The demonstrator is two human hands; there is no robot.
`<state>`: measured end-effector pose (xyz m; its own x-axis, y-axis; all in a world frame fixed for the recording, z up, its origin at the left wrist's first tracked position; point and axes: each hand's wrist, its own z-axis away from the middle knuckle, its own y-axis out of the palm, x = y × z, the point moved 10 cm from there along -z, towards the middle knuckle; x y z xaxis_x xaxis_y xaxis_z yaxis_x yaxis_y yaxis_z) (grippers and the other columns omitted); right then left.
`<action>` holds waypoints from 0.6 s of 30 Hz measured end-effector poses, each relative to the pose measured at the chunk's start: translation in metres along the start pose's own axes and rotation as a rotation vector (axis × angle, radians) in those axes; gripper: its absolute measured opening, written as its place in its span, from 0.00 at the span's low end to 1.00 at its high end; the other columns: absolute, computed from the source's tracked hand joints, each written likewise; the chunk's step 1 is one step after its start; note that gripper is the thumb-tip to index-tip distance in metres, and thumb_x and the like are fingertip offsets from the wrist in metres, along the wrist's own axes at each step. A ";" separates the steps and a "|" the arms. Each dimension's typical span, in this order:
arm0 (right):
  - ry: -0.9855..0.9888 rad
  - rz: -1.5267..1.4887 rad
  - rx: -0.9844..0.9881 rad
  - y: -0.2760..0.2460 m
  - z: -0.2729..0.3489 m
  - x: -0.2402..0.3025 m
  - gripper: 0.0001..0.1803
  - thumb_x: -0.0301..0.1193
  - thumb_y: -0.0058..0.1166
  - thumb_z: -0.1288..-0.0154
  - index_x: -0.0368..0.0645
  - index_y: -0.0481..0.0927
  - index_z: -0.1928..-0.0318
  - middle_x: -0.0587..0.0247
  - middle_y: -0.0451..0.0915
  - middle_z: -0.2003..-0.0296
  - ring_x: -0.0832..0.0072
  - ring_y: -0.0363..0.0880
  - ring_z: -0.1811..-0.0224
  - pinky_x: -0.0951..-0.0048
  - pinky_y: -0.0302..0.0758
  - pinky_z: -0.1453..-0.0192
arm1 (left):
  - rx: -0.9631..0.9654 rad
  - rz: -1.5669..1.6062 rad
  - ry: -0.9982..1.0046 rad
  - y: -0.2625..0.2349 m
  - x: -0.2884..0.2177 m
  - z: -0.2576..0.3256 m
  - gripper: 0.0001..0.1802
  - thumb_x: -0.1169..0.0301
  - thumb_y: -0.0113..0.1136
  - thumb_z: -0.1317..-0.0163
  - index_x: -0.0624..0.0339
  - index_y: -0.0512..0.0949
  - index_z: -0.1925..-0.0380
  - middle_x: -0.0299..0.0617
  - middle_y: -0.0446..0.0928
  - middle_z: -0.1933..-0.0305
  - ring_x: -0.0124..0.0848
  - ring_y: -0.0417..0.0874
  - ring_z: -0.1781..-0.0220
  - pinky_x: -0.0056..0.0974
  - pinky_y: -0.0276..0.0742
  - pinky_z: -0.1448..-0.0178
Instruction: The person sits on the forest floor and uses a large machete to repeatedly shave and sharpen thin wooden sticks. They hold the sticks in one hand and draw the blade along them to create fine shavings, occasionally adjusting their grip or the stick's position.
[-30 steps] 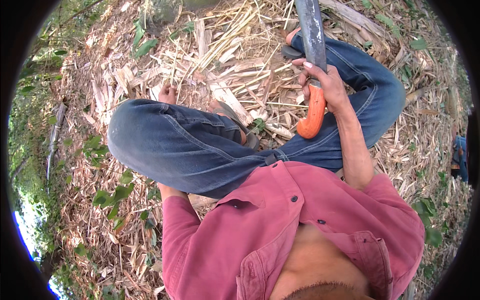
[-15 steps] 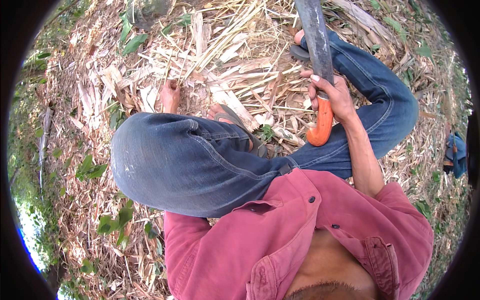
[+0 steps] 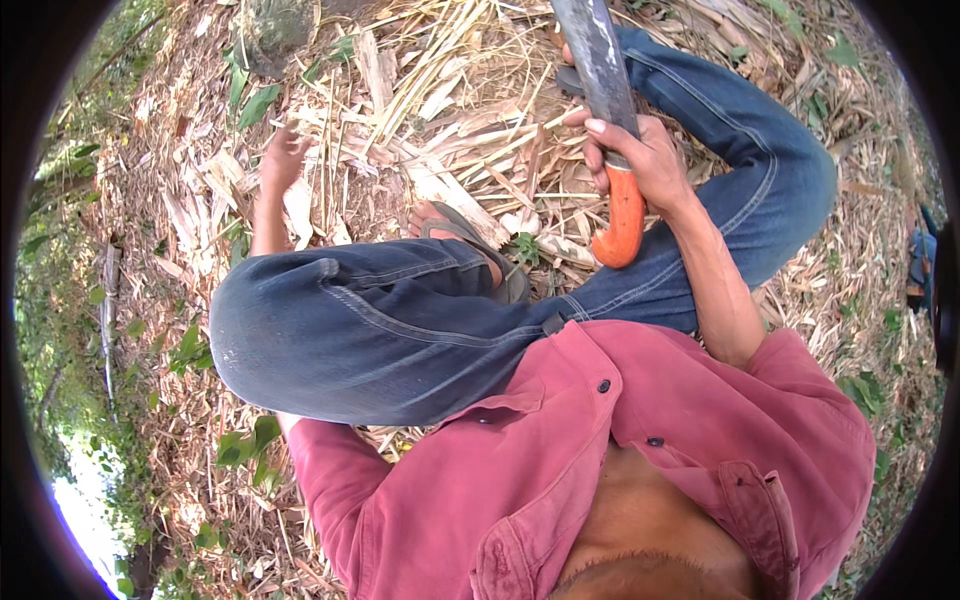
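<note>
Ground: dry wood chips (image 3: 440,182), straw (image 3: 430,60); leafy undergrowth (image 3: 60,260) at left. Right hand (image 3: 652,165) wrapped round machete (image 3: 606,85) where handle meets blade, tip away from body. Left hand (image 3: 284,158) empty, fingers loosely parted, now farther left.

The right hand (image 3: 648,165) grips a big knife where its curved orange handle (image 3: 624,215) meets the dark blade (image 3: 600,70), which points away and runs out of view. The left hand (image 3: 284,158), fingers loosely parted (a little blurred), hovers over wood chips (image 3: 430,175) beyond the bent left knee (image 3: 265,310), near thin pale stalks (image 3: 415,85).
</note>
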<state>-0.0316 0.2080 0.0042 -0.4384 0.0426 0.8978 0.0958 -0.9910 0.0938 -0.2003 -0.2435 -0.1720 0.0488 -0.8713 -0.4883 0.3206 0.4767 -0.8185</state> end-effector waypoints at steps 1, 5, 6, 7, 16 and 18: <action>-0.014 -0.009 -0.001 0.000 0.002 0.003 0.20 0.37 0.47 0.33 0.30 0.77 0.53 0.68 0.73 0.80 0.81 0.73 0.82 0.78 0.72 0.76 | 0.076 0.159 -0.037 -0.022 -0.011 -0.007 0.28 0.59 0.59 0.38 0.51 0.68 0.39 0.46 0.78 0.50 0.37 0.79 0.49 0.42 0.76 0.45; -0.079 -0.063 -0.007 -0.003 0.009 0.014 0.19 0.36 0.48 0.33 0.29 0.77 0.54 0.68 0.73 0.80 0.81 0.73 0.82 0.78 0.72 0.76 | 0.044 0.254 -0.047 -0.158 -0.111 -0.015 0.25 0.55 0.49 0.32 0.49 0.67 0.38 0.46 0.75 0.43 0.38 0.77 0.44 0.41 0.77 0.42; -0.102 -0.079 -0.004 -0.005 0.009 0.018 0.19 0.36 0.48 0.33 0.29 0.77 0.54 0.68 0.73 0.80 0.81 0.73 0.82 0.78 0.72 0.76 | 0.028 0.303 -0.022 -0.188 -0.133 -0.015 0.26 0.55 0.47 0.31 0.52 0.66 0.37 0.46 0.73 0.41 0.38 0.75 0.41 0.41 0.74 0.39; -0.124 -0.095 0.011 -0.005 0.012 0.021 0.19 0.36 0.48 0.33 0.29 0.77 0.54 0.68 0.73 0.80 0.81 0.73 0.82 0.78 0.72 0.76 | 0.006 0.353 -0.006 -0.217 -0.152 -0.010 0.26 0.54 0.45 0.31 0.54 0.66 0.37 0.46 0.72 0.40 0.38 0.73 0.38 0.42 0.71 0.35; -0.230 -0.221 -0.004 -0.015 0.025 0.044 0.18 0.35 0.47 0.33 0.30 0.77 0.54 0.68 0.73 0.81 0.79 0.72 0.82 0.77 0.72 0.76 | -0.357 1.892 0.302 -0.283 -0.182 -0.020 0.13 0.79 0.45 0.34 0.76 0.69 0.52 0.60 0.74 0.55 0.48 0.79 0.52 0.52 0.79 0.44; -0.253 -0.221 -0.039 -0.024 0.026 0.042 0.18 0.34 0.47 0.34 0.30 0.77 0.54 0.67 0.73 0.81 0.79 0.72 0.82 0.76 0.72 0.76 | -0.390 1.795 0.244 -0.219 -0.205 -0.003 0.11 0.77 0.47 0.34 0.74 0.72 0.56 0.57 0.76 0.58 0.43 0.80 0.56 0.46 0.78 0.42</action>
<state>-0.0291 0.2364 0.0514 -0.2087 0.2822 0.9364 -0.0128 -0.9582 0.2859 -0.2829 -0.1691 0.1067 -0.0902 0.6648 -0.7416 -0.1664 0.7241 0.6693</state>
